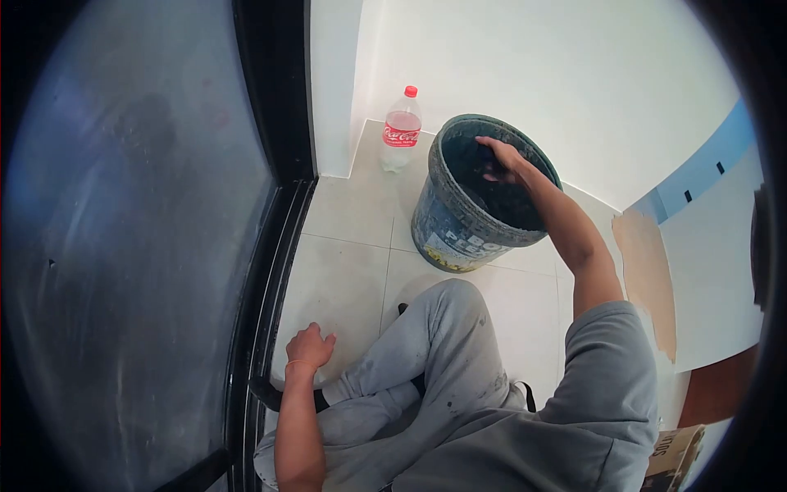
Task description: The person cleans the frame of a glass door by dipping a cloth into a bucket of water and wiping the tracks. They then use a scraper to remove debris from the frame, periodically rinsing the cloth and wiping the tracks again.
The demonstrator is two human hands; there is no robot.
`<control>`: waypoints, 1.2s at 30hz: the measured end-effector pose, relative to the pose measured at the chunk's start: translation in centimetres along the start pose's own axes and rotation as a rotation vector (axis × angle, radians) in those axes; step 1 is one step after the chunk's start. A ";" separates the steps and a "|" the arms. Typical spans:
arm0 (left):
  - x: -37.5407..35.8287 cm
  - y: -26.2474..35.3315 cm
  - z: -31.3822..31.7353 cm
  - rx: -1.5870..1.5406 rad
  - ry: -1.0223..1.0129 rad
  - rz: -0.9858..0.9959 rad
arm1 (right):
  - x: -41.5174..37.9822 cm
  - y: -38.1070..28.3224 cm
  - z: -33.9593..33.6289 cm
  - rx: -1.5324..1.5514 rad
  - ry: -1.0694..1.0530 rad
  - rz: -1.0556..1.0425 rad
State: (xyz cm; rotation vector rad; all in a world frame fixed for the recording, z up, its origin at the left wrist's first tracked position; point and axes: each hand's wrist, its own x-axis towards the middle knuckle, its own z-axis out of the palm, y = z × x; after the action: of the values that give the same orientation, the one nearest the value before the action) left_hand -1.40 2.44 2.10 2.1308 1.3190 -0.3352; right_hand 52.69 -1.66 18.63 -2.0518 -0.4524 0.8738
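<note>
My right hand (pixel 504 161) reaches over the rim into a dark, stained bucket (pixel 484 221). Its fingers curl around something dark that blends into the bucket's inside, so I cannot make it out. The bucket stands upright on the tiles, with worn printing on its side and its contents in shadow. Near my bent leg, my left hand (pixel 312 348) hangs low over the floor with nothing in it, the thumb apart from loosely bent fingers. Behind the bucket, to its left, a Coca-Cola bottle (pixel 402 129) stands upright with its red cap on.
A glass panel in a black frame (pixel 275 90) rises on my left, its track (pixel 283 238) along the floor. White wall (pixel 557 74) stands behind the bucket. Light floor tiles (pixel 344 262) lie before me. At lower right is a cardboard box (pixel 676 451).
</note>
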 end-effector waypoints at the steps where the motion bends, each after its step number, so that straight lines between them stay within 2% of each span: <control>1: 0.0 -0.1 0.1 0.002 0.006 0.001 | 0.0 0.6 0.2 0.119 0.008 0.003; 2: 0.1 -0.1 0.1 0.005 0.009 0.001 | 0.1 1.1 0.5 0.238 0.016 0.009; 5: 0.1 -0.1 0.1 0.001 -0.001 0.000 | 0.6 1.5 0.7 0.437 -0.086 -0.161; 8: 0.2 0.3 0.1 -0.001 -0.018 -0.003 | 0.8 1.0 0.3 0.271 -0.206 -0.224; 12: 0.0 0.5 0.3 0.005 -0.033 -0.004 | 1.9 0.8 0.6 -0.093 -0.068 -0.184; 13: 0.1 0.4 0.4 0.006 -0.036 -0.005 | 0.0 -0.1 1.3 -0.119 0.010 -0.186; 16: 0.4 0.1 0.7 0.011 -0.038 -0.005 | -0.2 -0.4 1.5 -0.254 0.148 -0.262; 21: 0.3 0.1 0.8 0.016 -0.045 0.000 | 0.2 -0.5 1.2 -0.452 0.241 -0.419; 24: 0.4 0.1 0.9 0.028 -0.050 0.003 | 0.5 -0.5 1.4 -0.334 0.226 -0.402; 27: 0.2 0.3 0.5 0.022 -0.046 0.002 | 0.1 -1.3 0.9 -0.102 0.122 -0.280; 30: 0.3 0.2 0.7 0.024 -0.045 -0.001 | 3.5 0.7 0.2 0.329 -0.125 -0.389; 31: 0.2 0.2 0.6 0.023 -0.045 -0.002 | 3.6 0.7 -0.4 0.322 -0.226 -0.315; 34: 0.0 0.3 0.4 0.020 -0.048 -0.006 | 4.5 1.1 -0.7 0.140 -0.254 -0.233; 35: 0.0 0.3 0.4 0.018 -0.045 -0.004 | 4.5 1.1 -0.3 0.017 -0.142 -0.361; 36: 0.0 0.4 0.3 0.021 -0.045 -0.002 | 4.6 1.4 0.2 0.037 -0.065 -0.400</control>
State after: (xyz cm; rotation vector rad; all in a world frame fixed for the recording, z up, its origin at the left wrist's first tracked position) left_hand -1.07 2.11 2.00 2.1274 1.2969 -0.3976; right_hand 55.72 0.37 15.50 -1.8145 -0.8418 0.6985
